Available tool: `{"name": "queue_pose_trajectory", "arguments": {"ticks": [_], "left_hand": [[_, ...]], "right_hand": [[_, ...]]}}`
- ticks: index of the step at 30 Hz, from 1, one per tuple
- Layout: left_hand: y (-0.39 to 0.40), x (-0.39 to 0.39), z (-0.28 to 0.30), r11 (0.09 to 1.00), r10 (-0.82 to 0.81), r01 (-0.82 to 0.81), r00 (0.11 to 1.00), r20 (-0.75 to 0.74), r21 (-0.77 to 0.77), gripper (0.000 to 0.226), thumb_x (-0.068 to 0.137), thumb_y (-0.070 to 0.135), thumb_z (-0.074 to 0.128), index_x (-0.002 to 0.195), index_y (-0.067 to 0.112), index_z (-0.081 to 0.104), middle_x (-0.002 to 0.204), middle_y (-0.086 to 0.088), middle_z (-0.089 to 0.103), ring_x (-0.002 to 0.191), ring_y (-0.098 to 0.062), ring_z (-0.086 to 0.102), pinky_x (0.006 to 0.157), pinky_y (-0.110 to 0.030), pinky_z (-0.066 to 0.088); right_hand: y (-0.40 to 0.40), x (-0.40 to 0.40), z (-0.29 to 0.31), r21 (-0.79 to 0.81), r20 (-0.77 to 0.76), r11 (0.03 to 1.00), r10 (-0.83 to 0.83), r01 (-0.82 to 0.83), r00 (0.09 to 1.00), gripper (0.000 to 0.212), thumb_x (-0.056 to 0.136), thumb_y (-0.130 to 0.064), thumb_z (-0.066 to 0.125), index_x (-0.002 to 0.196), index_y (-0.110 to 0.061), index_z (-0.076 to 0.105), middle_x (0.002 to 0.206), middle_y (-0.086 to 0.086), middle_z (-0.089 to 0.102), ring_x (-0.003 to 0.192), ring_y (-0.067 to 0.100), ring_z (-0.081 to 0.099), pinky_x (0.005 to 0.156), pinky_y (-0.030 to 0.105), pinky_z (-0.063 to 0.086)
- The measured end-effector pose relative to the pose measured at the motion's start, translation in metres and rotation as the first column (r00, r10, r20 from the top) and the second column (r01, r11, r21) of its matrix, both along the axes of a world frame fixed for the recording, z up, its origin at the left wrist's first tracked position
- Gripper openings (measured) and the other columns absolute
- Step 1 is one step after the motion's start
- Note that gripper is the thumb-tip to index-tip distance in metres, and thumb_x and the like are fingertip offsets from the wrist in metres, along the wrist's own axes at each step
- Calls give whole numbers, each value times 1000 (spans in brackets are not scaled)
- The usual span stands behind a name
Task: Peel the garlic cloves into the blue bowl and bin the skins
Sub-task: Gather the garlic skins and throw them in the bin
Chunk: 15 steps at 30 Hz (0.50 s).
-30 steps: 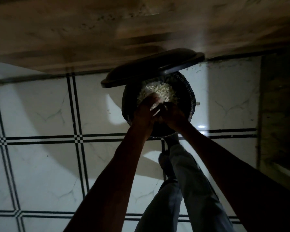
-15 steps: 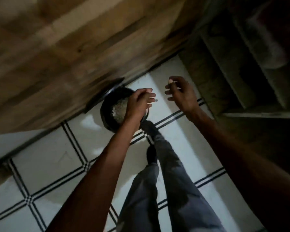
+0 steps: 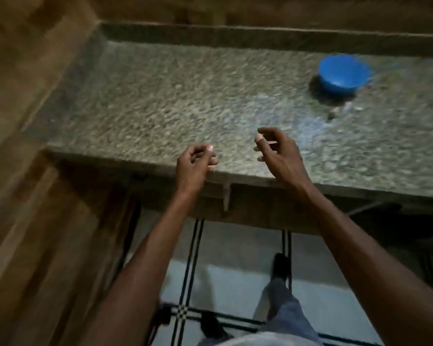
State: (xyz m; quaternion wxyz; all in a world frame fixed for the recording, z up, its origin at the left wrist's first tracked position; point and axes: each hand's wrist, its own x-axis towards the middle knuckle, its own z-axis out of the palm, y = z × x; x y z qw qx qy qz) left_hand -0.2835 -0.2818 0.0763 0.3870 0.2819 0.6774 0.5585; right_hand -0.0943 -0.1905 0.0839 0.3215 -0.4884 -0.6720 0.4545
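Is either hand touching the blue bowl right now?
No, the blue bowl sits alone far back on the stone counter, while the left hand and right hand hover near its front edge.

Blue bowl (image 3: 343, 74) upright on speckled counter, far right; contents blurred

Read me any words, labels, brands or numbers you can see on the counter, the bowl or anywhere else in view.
None: no readable text anywhere in this blurred, dim frame.
Blue bowl: plain outside, no label or brand visible.
Counter: speckled stone only, no markings.
Small bits near the bowl: too blurred to tell what they are, no print seen.
Floor: only black lines on tiles, no lettering.
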Motion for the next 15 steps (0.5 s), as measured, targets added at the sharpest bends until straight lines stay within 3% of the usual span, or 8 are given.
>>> {"name": "queue_pose_trajectory", "arguments": {"ticks": [4, 7, 9, 12, 15], "left_hand": [[93, 78, -3, 981, -192, 191, 979, -66, -29, 8, 103, 19, 64, 108, 13, 67, 97, -9, 73, 77, -10, 72, 72, -30, 59], [151, 133, -17, 966, -254, 248, 963, -92, -74, 15, 103, 18, 64, 113, 7, 67, 105, -15, 72, 82, -16, 71, 74, -32, 59], [184, 164, -25, 954, -288, 274, 949, -124, -122, 19, 103, 16, 63, 117, 3, 66, 106, -13, 71, 84, -16, 70, 73, -28, 59], [228, 193, -40, 944, -312, 288, 939, -143, -163, 13, 102, 14, 64, 113, 8, 68, 105, -9, 69, 92, -21, 70, 77, -37, 60], [261, 206, -56, 929, -346, 297, 909, -231, -222, 17, 100, 16, 68, 114, 7, 69, 107, -9, 72, 98, -23, 70, 85, -44, 61]], "right_hand": [[68, 104, -7, 2, -5, 983, -181, 181, 983, 32, 103, -41, 62, 129, -24, 66, 108, -8, 72, 98, 8, 72, 85, 41, 64], [105, 171, -20, -38, 47, 964, -263, 265, 964, 28, 103, -39, 63, 126, -23, 68, 105, -8, 72, 94, 7, 72, 83, 42, 65], [126, 208, -27, -64, 70, 951, -299, 304, 952, 28, 103, -37, 63, 126, -22, 68, 106, -6, 73, 93, 7, 71, 80, 38, 65], [157, 247, -36, -117, 96, 941, -307, 317, 947, 25, 104, -32, 63, 123, -17, 69, 107, 2, 73, 82, 6, 70, 63, 21, 60], [186, 268, -48, -127, 136, 945, -286, 303, 948, 27, 103, -31, 63, 125, -16, 69, 109, 1, 73, 90, 12, 71, 74, 36, 65]]}}
